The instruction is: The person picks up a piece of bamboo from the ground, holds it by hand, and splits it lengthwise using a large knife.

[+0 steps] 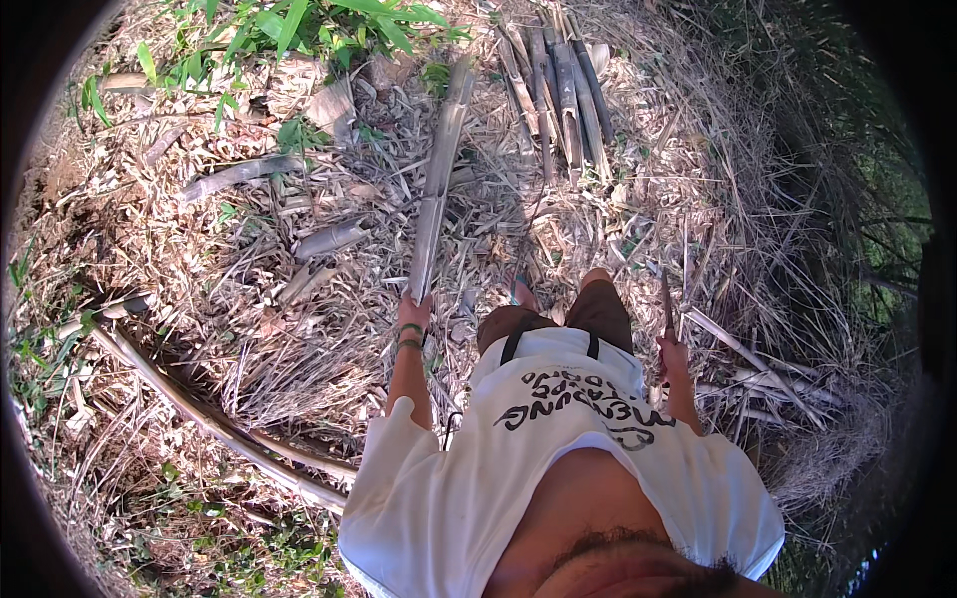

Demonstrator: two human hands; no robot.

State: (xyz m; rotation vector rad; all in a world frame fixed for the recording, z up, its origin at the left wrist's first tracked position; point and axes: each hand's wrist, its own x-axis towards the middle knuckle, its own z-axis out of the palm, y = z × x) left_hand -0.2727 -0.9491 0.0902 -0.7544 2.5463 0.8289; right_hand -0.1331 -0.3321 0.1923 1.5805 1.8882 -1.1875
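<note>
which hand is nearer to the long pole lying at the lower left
Left. The left hand, gripping a bamboo length, is right of the long pole and farther forward; the right hand, holding a slim tool, is much farther right, beyond the body.

the right hand point(674, 356) hides the near end of its tool point(667, 299), the white shirt point(419, 498) covers one end of the curved stick point(219, 431), the upper edge crops the green leaves point(291, 25)
</note>
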